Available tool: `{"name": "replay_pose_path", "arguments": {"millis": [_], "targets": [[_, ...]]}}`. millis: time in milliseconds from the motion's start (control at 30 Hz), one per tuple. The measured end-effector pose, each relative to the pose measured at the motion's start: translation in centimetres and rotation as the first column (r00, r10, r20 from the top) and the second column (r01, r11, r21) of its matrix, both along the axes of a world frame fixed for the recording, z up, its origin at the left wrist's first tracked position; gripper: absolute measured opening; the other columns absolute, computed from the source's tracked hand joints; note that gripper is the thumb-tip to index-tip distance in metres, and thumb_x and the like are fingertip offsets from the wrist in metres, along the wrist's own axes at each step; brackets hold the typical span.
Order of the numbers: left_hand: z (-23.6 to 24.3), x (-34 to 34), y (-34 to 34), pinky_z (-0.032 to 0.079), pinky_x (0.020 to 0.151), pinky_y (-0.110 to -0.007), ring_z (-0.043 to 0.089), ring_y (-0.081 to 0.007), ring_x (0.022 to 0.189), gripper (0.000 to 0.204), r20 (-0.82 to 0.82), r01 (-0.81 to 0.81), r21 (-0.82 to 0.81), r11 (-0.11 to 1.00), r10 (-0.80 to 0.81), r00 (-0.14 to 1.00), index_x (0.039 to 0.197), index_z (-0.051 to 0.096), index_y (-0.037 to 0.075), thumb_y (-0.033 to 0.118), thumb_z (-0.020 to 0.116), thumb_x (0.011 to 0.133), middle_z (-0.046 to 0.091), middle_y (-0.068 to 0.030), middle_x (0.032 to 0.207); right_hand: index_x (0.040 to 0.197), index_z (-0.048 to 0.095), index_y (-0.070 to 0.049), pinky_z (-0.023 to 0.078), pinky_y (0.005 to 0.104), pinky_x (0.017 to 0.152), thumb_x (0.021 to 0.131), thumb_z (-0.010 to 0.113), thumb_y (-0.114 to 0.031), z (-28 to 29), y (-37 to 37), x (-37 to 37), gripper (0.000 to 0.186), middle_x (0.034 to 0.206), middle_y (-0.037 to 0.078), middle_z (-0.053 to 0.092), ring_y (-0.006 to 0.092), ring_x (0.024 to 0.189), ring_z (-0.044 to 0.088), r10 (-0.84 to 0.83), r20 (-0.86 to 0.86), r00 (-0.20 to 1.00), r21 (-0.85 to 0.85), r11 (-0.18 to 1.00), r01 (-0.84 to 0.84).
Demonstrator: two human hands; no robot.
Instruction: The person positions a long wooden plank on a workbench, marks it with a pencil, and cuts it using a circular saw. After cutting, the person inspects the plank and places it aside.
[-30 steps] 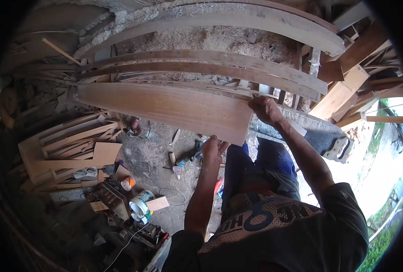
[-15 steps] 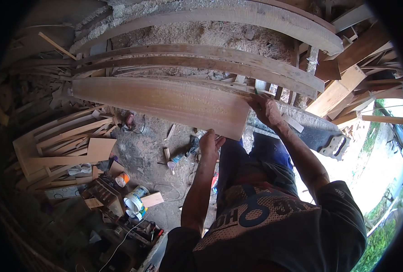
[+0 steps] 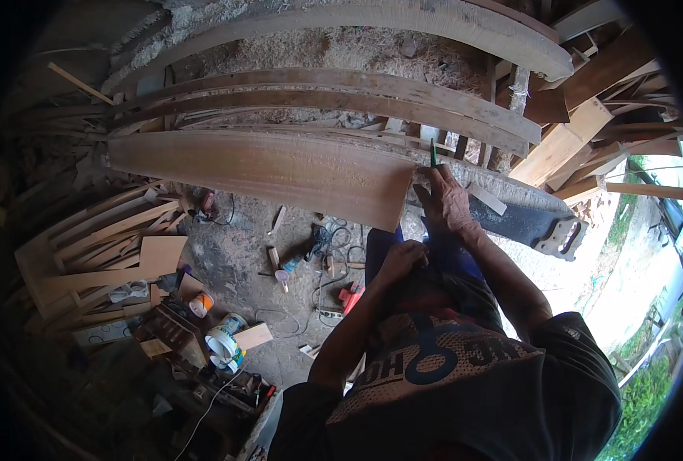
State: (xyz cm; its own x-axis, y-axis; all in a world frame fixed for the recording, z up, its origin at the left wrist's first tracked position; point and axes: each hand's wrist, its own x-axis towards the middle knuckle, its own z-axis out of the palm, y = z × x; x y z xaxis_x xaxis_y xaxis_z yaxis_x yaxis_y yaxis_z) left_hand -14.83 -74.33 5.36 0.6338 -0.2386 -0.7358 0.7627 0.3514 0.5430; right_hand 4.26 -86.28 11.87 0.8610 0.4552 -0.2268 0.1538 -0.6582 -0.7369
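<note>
A wide wooden board (image 3: 264, 170) lies across the bench in front of me, its squared end pointing right. By that end, my right hand (image 3: 447, 203) is closed around a slim green pencil (image 3: 433, 154), whose tip sticks up past the fingers. My left hand (image 3: 404, 260) is below the board's near corner, apart from it, with the fingers curled; what they hold, if anything, is hidden. A handsaw (image 3: 522, 224) rests to the right of my right hand, handle outward, and a small wood strip (image 3: 487, 198) lies beside its blade.
Long curved timbers (image 3: 318, 98) span the far side of the bench. Stacked offcuts (image 3: 118, 253) lie on the floor at left, near paint buckets (image 3: 224, 338) and a cluttered toolbox (image 3: 174, 334). Cables and a red tool (image 3: 350, 296) lie on the floor below. More planks (image 3: 579, 138) lean at right.
My left hand has let go of the board's near edge and drawn back toward my body. My right hand has moved off the board's far corner, with the pencil now upright.
</note>
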Motion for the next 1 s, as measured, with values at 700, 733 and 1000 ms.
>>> {"name": "replay_pose_path", "arguments": {"millis": [700, 733, 1000], "targets": [[-0.6, 1.7, 3.6, 0.048, 0.076, -0.031, 0.061, -0.0149, 0.093, 0.04, -0.041, -0.669, -0.207, 0.714, 0.677, 0.735, 0.121, 0.057, 0.009, 0.04, 0.062, 0.098, 0.065, -0.0034, 0.106, 0.123, 0.058, -0.009, 0.054, 0.038, 0.068, 0.084, 0.07, -0.016, 2.0, -5.7, -3.7, 0.042, 0.1, 0.01, 0.056, 0.0285, 0.091, 0.062, 0.407, 0.208, 0.889, 0.11, 0.894, -0.435], [0.0, 2.1, 3.8, 0.048, 0.077, -0.032, 0.061, -0.0155, 0.094, 0.041, -0.078, -0.687, -0.118, 0.718, 0.682, 0.727, 0.122, 0.057, 0.009, 0.041, 0.062, 0.098, 0.065, -0.0039, 0.107, 0.122, 0.059, -0.011, 0.052, 0.0412, 0.075, 0.085, 0.07, -0.019, 3.0, -5.0, -2.6, 0.04, 0.103, 0.01, 0.057, 0.0294, 0.096, 0.06, 0.333, 0.14, 0.932, 0.06, 0.937, -0.344], [0.2, 2.8, 3.0, 0.049, 0.087, -0.038, 0.057, -0.0187, 0.109, 0.054, -0.159, -0.756, -0.183, 0.628, 0.74, 0.654, 0.132, 0.052, 0.016, 0.052, 0.063, 0.094, 0.061, -0.0041, 0.123, 0.116, 0.061, -0.016, 0.045, 0.0454, 0.08, 0.084, 0.064, -0.017, 1.2, -11.9, -4.3, 0.033, 0.102, 0.008, 0.056, 0.0296, 0.096, 0.057, 0.252, 0.295, 0.922, -0.149, 0.965, -0.216]]}}
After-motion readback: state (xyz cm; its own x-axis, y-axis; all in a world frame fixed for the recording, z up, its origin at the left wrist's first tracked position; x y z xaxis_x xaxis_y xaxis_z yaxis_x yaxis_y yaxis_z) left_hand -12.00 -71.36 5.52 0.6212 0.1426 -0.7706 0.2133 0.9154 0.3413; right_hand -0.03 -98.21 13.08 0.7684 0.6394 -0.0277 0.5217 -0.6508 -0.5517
